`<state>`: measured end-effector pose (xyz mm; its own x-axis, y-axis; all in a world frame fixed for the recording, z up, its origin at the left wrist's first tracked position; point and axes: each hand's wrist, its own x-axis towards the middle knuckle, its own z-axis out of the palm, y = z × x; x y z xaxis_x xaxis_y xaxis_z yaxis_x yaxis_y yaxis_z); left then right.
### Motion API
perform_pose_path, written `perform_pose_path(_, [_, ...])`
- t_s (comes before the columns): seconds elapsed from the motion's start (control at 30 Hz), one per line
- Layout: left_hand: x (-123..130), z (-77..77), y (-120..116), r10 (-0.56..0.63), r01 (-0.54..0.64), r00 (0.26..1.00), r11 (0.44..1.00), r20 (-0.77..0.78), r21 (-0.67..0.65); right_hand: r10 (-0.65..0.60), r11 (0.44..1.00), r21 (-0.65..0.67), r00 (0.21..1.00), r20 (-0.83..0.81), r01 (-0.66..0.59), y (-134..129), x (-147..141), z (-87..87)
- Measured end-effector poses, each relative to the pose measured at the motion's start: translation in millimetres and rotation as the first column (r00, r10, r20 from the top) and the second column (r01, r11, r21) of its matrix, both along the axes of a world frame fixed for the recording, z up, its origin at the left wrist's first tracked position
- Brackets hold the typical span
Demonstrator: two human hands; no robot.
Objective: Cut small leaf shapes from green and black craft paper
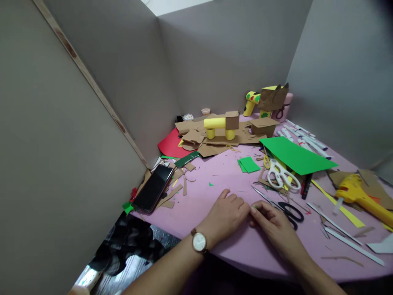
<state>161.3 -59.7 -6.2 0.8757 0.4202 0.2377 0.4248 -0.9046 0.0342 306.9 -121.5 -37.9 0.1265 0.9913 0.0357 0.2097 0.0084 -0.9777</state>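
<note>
My left hand [229,215], with a wristwatch [199,242] on its wrist, is palm down over the table's front part. Its fingers curl in toward my right hand, and their tips are hidden, so what they hold does not show. My right hand [274,224] has thumb and fingers pinched together around a tiny green paper bit [256,207], right beside the left fingers. Just behind the right hand lie black-handled scissors [290,213], partly covered by it. A small green scrap [211,184] and green paper squares [249,164] lie farther back.
A cardboard-and-yellow-paper animal figure [219,123] stands on cardboard pieces. White scissors [281,177], a green sheet [297,155], markers [311,141] and a yellow glue gun [362,196] are on the right. A phone [154,187] lies left among scraps. Grey partitions [227,57] enclose the table.
</note>
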Motion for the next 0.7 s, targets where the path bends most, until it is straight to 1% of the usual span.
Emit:
perform_pose_path(0.17, [1, -6.2, 6, -0.048, 0.051, 0.998, 0.997, -0.048, 0.061, 0.003, 1.000, -0.011, 0.999, 0.045, -0.002, 0, 2, -9.9])
perform_pose_path(0.27, [0, -9.1, 5, -0.051, 0.054, 0.998, 0.997, -0.043, 0.058, 0.011, 1.000, -0.009, 0.998, 0.066, -0.011, 0, 3, -9.8])
perform_pose_path(0.37, [-1, -11.6, 5, -0.056, 0.056, 0.998, 0.998, -0.017, 0.027, 0.015, 1.000, -0.003, 0.996, 0.087, -0.015, -1, 2, -6.2])
perform_pose_path(0.43, [-2, -14.2, 5, -0.050, 0.050, 0.999, 0.999, 0.015, -0.016, 0.011, 1.000, 0.002, 0.995, 0.100, -0.011, -2, 0, -2.9])
perform_pose_path(0.53, [-3, -18.5, 6, -0.015, 0.025, 0.996, 0.992, 0.085, -0.123, -0.013, 1.000, 0.012, 0.994, 0.108, 0.012, -4, -2, 0.1])
perform_pose_path(0.63, [-2, -20.7, 5, 0.042, 0.003, 0.985, 0.967, 0.170, -0.256, -0.045, 0.999, 0.022, 0.994, 0.102, 0.043, -3, -2, -2.0])
perform_pose_path(0.7, [0, -20.6, 2, 0.101, -0.020, 0.969, 0.941, 0.224, -0.338, -0.053, 0.998, 0.030, 0.994, 0.092, 0.051, -2, -2, -4.9])
